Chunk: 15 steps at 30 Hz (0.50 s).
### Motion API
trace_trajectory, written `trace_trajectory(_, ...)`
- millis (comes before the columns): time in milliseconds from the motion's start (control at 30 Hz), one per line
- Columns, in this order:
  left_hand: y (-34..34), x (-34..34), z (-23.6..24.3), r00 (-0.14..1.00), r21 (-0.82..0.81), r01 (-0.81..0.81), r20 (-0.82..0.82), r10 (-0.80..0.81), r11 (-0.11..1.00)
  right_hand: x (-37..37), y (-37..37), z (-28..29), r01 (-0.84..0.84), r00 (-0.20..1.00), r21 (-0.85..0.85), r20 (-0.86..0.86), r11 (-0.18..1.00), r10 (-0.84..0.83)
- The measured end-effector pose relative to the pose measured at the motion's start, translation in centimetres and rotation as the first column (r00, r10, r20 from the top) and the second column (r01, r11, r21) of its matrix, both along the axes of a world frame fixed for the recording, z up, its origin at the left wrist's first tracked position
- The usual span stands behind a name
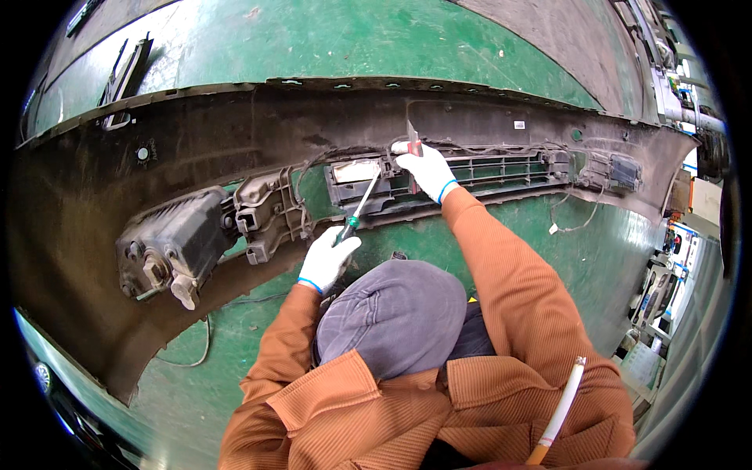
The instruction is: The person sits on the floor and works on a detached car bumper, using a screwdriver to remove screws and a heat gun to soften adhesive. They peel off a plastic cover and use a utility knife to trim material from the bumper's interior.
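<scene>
A large dark car bumper lies with its inner side up, across the floor in front of me. My left hand, in a white glove, is closed round the green handle of a screwdriver. Its shaft points up and right, the tip by a whitish, shiny panel beside the grille. My gloved right hand rests over the grille's left end. It grips a red-handled knife, whose grey blade points away from me. The fingers partly cover the handle. Wiring runs close to both tools.
A black lamp housing sits at the bumper's left, a smaller lamp at its right. A loose cable hangs near the right lamp. Green floor surrounds the bumper. Shelving with parts stands right. A lit cigarette shows low right.
</scene>
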<state>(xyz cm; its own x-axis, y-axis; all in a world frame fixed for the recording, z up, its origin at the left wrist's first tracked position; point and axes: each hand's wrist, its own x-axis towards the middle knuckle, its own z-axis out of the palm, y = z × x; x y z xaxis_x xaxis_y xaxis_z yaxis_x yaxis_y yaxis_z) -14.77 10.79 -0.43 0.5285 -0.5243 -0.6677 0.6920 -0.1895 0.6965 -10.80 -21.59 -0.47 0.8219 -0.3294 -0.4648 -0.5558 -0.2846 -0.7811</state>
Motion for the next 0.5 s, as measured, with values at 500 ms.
trace_trajectory(500, 2.8, 4.1, 1.3, 0.962, -0.002, 0.267, -0.067, -0.266, 0.964, -0.1, -6.0, 6.9, -0.071, 0.980, 0.132, -0.176, 0.989, 0.094)
